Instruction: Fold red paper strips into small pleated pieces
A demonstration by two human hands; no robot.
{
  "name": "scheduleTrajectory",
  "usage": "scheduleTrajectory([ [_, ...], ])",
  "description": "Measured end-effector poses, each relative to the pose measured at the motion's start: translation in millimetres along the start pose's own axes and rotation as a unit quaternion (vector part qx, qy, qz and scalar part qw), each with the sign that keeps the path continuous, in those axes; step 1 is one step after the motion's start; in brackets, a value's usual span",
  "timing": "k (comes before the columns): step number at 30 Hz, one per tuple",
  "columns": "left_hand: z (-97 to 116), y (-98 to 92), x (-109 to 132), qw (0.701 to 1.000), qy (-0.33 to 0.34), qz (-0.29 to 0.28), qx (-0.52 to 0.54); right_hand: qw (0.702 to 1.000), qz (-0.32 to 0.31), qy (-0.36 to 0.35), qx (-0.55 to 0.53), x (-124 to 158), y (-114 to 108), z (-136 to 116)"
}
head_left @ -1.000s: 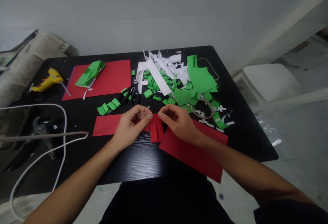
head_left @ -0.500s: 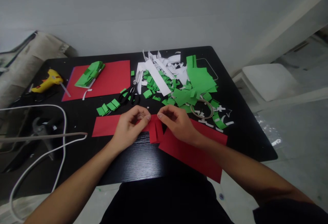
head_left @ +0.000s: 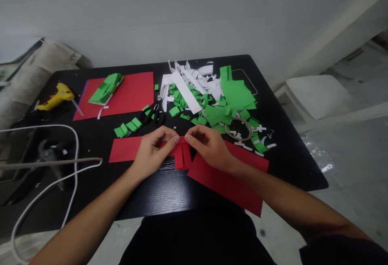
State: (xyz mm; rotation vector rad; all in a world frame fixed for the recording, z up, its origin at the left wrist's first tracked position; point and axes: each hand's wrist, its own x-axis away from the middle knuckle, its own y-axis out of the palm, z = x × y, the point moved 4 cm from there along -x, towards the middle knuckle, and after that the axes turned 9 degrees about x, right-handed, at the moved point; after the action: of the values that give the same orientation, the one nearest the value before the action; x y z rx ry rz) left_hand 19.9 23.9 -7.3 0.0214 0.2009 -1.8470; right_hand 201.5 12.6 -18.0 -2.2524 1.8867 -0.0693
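Between my hands is a small folded piece of red paper point(head_left: 182, 157), with a crease down its middle. My left hand point(head_left: 156, 148) pinches its upper left corner between thumb and fingers. At the upper right corner, my right hand point(head_left: 209, 145) pinches it the same way. A red paper strip point(head_left: 124, 149) lies on the table under and left of my left hand. Beneath my right hand and forearm is a larger red sheet point(head_left: 226, 180), one corner jutting past the table's front edge.
Black-handled scissors point(head_left: 156, 111) lie beyond my hands, near folded green paper pieces point(head_left: 129, 127). Green and white scraps point(head_left: 188, 95) and a tape roll point(head_left: 239, 129) cover the back right. A yellow glue gun point(head_left: 57, 96), pliers point(head_left: 51, 155) and white cable point(head_left: 75, 147) are at left.
The folded red piece has shifted very slightly to the left between my fingers. Both hands keep their pinch in nearly the same place.
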Motion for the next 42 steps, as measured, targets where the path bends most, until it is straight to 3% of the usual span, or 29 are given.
scheduleTrajectory([
  [7,3,-1.8,-1,1.0,-0.019,0.018,0.003,1.0,0.001,-0.008,0.005,1,0,0],
  [12,2,-5.5,-5,0.997,-0.054,0.045,0.022,0.998,-0.011,-0.057,0.003,3,0,-3],
  [18,-1,-4.5,-6,0.996,-0.078,0.025,0.047,0.997,-0.039,-0.073,0.002,5,3,-6],
  [27,4,1.3,-4,0.997,-0.02,-0.02,0.073,0.999,0.035,-0.009,-0.031,0,-2,5],
  [42,6,-0.9,0,0.999,0.044,0.013,0.008,0.999,0.01,0.008,-0.052,-1,-3,-1],
])
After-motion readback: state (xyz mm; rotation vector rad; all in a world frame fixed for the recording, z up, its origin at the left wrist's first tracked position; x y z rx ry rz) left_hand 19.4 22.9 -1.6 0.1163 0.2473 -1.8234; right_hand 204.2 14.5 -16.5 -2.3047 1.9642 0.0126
